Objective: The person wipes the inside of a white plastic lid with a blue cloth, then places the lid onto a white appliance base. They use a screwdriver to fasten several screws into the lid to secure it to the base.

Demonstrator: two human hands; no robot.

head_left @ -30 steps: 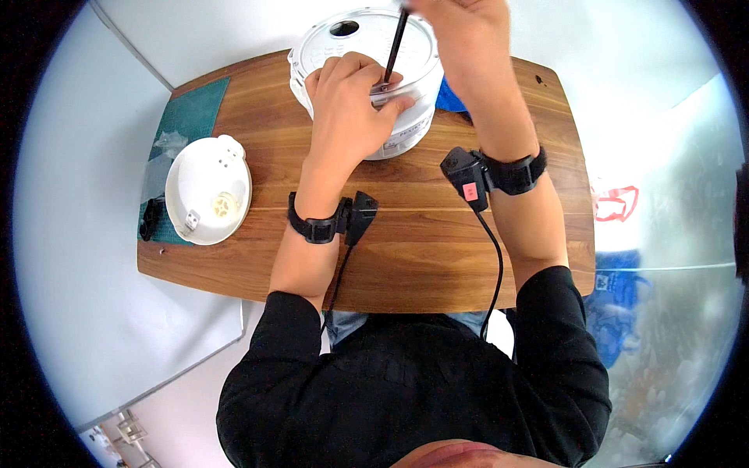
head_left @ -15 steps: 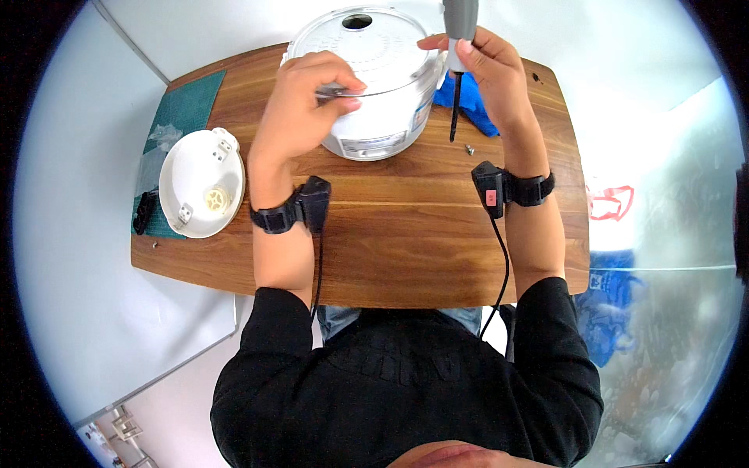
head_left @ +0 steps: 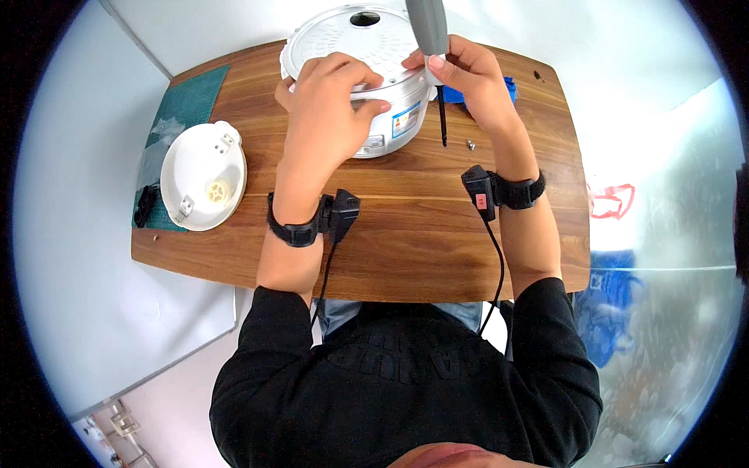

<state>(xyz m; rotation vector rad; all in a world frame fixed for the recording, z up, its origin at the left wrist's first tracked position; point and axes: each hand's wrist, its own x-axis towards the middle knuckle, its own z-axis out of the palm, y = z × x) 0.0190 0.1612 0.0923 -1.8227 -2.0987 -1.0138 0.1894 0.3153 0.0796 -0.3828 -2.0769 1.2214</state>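
A white rice cooker (head_left: 406, 134) stands at the far middle of the table, its round silvery lid top (head_left: 335, 35) showing a dark hole. My left hand (head_left: 324, 117) is closed on the near rim, fingers over the edge and thumb below it. In my right hand (head_left: 477, 86) is a screwdriver (head_left: 428, 31) with a grey handle, its dark shaft pointing down just right of the cooker. The fingertips of that hand reach the cooker's right rim. Small screws (head_left: 470, 145) lie on the wood near the screwdriver tip.
A white oval lid cover (head_left: 175, 168) lies inside up on a green cutting mat (head_left: 195, 90) at the left, beside a black item (head_left: 145, 204). Something blue (head_left: 503, 92) lies behind my right hand. Another small screw (head_left: 155, 237) sits near the left table edge.
The rice cooker has turned, its blue-edged label swinging left into fuller view. My left hand has moved right along the rim. My right hand has shifted left with the screwdriver.
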